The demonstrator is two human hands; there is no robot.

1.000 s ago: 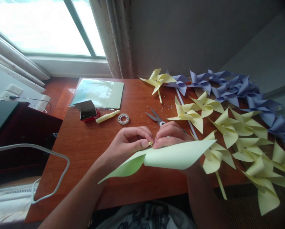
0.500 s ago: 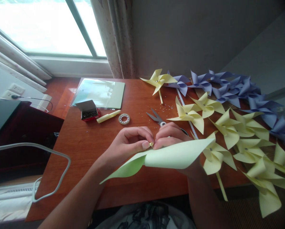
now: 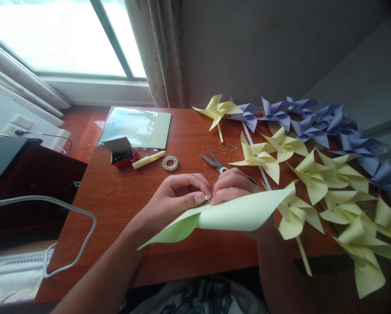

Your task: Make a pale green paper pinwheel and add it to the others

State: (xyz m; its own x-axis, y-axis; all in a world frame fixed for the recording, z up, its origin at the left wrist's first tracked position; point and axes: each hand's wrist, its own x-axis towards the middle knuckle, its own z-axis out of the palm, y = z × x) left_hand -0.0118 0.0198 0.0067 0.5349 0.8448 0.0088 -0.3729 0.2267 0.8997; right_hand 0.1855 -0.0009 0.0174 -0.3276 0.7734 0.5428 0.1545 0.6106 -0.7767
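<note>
Both forearms come in low over the near edge of the bench (image 3: 123, 192), wrists raised. Left hand (image 3: 176, 196) curled, knuckles up, thumb and forefinger pinched narrow on a small yellow stub (image 3: 207, 198). Right hand (image 3: 234, 185) mirrors it, fingers closed tight, tips meeting the left's at that stub. Pale green paper sheet (image 3: 228, 216), curled, held between both hands just above the bench edge. Scissors (image 3: 215, 162) lie just behind the right hand. Yellow pinwheels (image 3: 313, 176) lie spread to the right.
</note>
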